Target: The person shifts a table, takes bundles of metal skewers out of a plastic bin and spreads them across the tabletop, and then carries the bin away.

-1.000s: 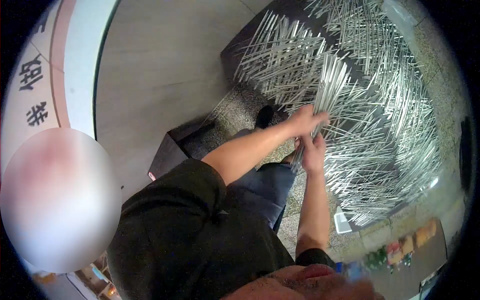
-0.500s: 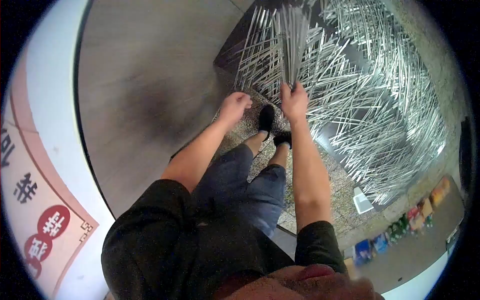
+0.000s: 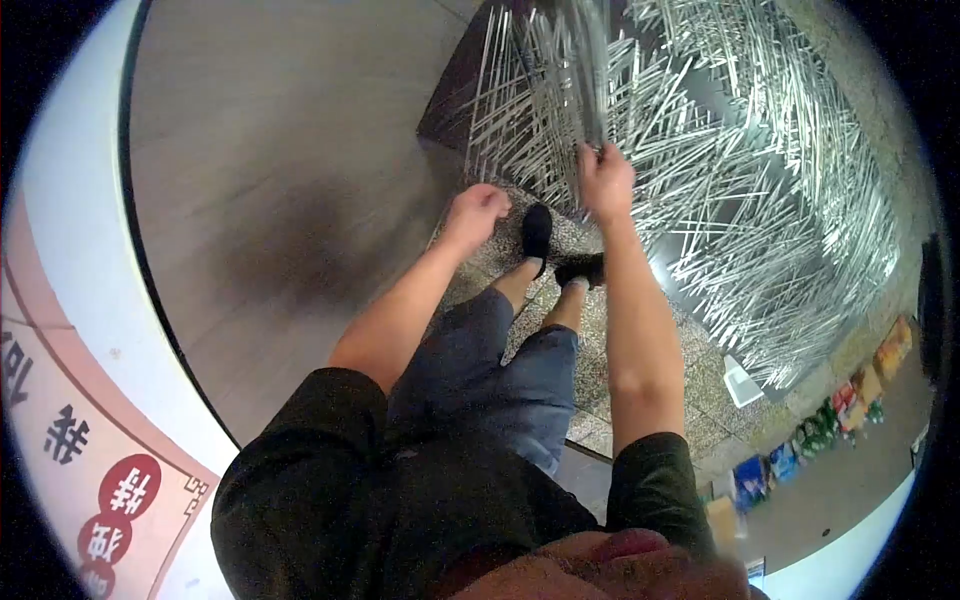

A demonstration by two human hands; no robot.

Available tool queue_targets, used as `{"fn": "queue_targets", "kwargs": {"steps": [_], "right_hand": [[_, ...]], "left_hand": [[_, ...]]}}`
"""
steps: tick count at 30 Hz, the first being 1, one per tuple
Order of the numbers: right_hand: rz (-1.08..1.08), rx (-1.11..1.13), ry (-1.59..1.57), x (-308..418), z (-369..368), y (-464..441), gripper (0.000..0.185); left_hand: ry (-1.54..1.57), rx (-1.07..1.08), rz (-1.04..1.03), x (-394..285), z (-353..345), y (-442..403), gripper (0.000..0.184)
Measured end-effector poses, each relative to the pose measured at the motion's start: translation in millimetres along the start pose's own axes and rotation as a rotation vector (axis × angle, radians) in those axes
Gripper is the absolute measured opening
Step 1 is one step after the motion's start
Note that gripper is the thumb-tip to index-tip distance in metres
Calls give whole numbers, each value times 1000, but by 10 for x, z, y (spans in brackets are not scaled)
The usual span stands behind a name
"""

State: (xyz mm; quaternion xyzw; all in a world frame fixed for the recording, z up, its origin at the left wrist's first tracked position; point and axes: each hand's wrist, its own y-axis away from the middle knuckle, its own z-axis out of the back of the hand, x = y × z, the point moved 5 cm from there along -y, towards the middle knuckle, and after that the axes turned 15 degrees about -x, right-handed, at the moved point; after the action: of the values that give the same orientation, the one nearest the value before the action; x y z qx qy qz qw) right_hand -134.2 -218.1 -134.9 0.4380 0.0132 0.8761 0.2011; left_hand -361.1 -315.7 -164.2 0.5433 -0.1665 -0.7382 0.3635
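My right hand (image 3: pixel 608 185) is closed around the near end of a bundle of thin metal rods (image 3: pixel 588 75). The bundle points away from me and is blurred by motion, over a wide spread of similar loose rods (image 3: pixel 750 200) lying criss-crossed on a dark surface. Apart from it, to the left, my left hand (image 3: pixel 478 214) hovers with its fingers curled in and nothing visible in them. It is nearest to the left edge of the rod spread.
Below my hands are my feet in black shoes (image 3: pixel 537 232) on speckled flooring (image 3: pixel 690 345). A small white tray (image 3: pixel 742 382) lies by the rods' near edge. Colourful packets (image 3: pixel 783 462) stand at the lower right. A grey-brown surface (image 3: pixel 290 150) and a lettered wall panel (image 3: pixel 75 400) are at left.
Both hands were together on the bundle a second ago. My left hand has let go and moved left; my right hand has carried the bundle forward over the spread.
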Motion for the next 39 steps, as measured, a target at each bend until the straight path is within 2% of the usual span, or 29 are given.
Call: {"fn": "queue_targets", "kwargs": {"steps": [4, 5, 6, 10, 11, 14, 16, 18, 19, 21, 24, 27, 28, 29, 32, 33, 36, 39], "right_hand": [[60, -72, 39, -341, 303, -147, 29], [-2, -41, -12, -241, 487, -135, 27], [12, -69, 115, -304, 585, -172, 26], [58, -84, 179, -599, 951, -215, 26], [110, -90, 295, -617, 1063, -207, 26], [25, -125, 87, -896, 1281, -166, 26], [-82, -154, 70, -1013, 1465, -128, 26], [32, -174, 221, -1070, 1677, -83, 29], [29, -182, 292, -1203, 1782, -62, 30], [20, -195, 426, -1512, 1965, -28, 32], [-67, -209, 305, -1655, 2253, 75, 33], [-27, -182, 385, -1921, 2541, 157, 36], [19, -141, 452, -2007, 2632, 182, 37], [-113, -205, 500, -2182, 2714, 191, 39], [-142, -191, 556, -2322, 2992, 275, 41], [-122, -204, 468, -2596, 3055, 297, 41], [-187, -167, 436, -2687, 3296, 360, 40], [-87, -225, 425, -2970, 3467, 367, 38]], "left_hand": [[-77, 41, -3, -90, -60, -4, 23], [-39, 43, -5, -59, -87, -21, 22], [-29, 43, -17, -34, -93, -40, 21], [-40, 67, -57, 10, -135, -72, 21], [-57, 80, -67, 8, -140, -75, 21], [-21, 70, -51, 8, -120, -69, 22], [-57, 79, -38, 4, -68, -82, 23], [-75, 78, -7, 50, -59, -92, 23], [-126, 104, -76, 125, -52, -146, 23], [-154, 116, -49, 97, -72, -67, 22], [-174, 130, -30, 66, -164, 7, 21], [-162, 159, -41, 158, -307, 79, 20], [-150, 170, -50, 115, -378, 133, 19], [-177, 170, -51, 86, -440, 197, 19], [-223, 159, -58, 27, -643, 445, 18], [-214, 151, -61, 45, -708, 523, 19], [-249, 123, -89, 91, -891, 776, 20], [-254, 104, -133, 18, -1157, 1299, 19]]}}
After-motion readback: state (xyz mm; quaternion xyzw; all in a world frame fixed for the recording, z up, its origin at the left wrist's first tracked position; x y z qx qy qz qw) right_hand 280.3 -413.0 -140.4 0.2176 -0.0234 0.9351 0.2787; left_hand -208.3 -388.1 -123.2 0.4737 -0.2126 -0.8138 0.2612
